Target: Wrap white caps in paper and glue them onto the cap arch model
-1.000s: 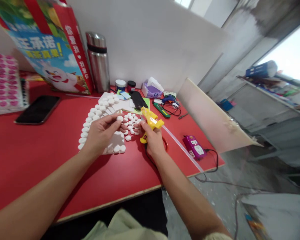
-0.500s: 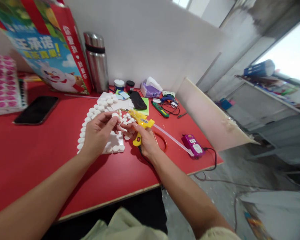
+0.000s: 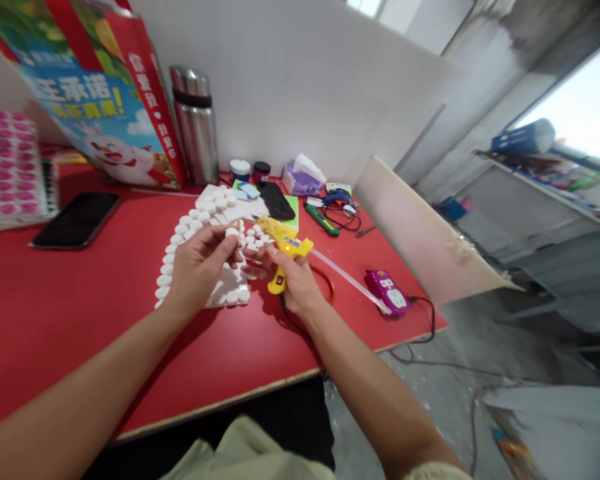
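Between the thumb and fingers of my left hand (image 3: 200, 260) is a small round white disc (image 3: 232, 233). My right hand (image 3: 293, 273) grips a yellow hot glue gun (image 3: 280, 240), its nozzle pointing left toward the disc. A long clear glue stick (image 3: 347, 275) sticks out of the gun's back. Under my left hand lies a white board (image 3: 223, 283) edged with rows of similar discs (image 3: 166, 270); my hand hides part of it. Several loose discs (image 3: 255, 237) lie between my two hands, partly covered by the right fingers.
On the red table (image 3: 80, 307) are a phone (image 3: 75, 220), a steel thermos (image 3: 196, 127), a printed bag (image 3: 115, 100), a black phone-like object (image 3: 277, 201), a tissue pack (image 3: 303, 177), a green pen-shaped tool (image 3: 321, 219) and a purple power socket (image 3: 387, 292). A low panel (image 3: 415, 230) borders the right side.
My right hand and the glue gun have shifted very slightly right, and the fingers have opened a little from the grip. My left hand still holds the disc in nearly the same place.
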### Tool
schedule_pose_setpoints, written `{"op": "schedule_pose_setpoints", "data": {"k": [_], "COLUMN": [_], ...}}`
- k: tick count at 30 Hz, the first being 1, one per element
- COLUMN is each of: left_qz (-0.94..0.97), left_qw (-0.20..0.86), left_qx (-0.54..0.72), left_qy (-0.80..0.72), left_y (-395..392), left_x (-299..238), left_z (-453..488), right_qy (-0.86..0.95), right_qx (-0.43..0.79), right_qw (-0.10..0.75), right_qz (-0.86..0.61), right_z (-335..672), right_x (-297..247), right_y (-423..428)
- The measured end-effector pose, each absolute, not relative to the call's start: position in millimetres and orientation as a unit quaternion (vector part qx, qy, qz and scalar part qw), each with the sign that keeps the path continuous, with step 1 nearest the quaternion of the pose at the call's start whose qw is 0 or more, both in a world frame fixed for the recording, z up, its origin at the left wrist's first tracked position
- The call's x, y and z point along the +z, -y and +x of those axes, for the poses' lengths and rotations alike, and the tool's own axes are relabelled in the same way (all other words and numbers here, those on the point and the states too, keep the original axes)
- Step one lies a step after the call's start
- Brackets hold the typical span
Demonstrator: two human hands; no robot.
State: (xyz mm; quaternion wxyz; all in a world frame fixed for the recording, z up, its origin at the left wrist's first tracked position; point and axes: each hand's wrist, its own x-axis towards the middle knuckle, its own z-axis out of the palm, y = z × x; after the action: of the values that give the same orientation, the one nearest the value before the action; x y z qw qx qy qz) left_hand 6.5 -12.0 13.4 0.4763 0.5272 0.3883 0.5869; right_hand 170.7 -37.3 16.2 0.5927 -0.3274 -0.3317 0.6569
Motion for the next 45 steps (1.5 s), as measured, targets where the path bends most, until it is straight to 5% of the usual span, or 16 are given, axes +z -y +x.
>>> {"op": "schedule_pose_setpoints", "data": {"k": [45], "left_qz": [0.541], "left_qw": [0.497], "left_qx": [0.53], "left_qy": [-0.424], "left_y": [8.0], "left_x": [9.8], "left_z": [10.1], "right_qy": [0.326], "right_qx": [0.606], "right_qw": [0.625], "right_qz": [-0.368], "right_z": [171.6], "right_x": [6.7], "right_y": [30.7]}}
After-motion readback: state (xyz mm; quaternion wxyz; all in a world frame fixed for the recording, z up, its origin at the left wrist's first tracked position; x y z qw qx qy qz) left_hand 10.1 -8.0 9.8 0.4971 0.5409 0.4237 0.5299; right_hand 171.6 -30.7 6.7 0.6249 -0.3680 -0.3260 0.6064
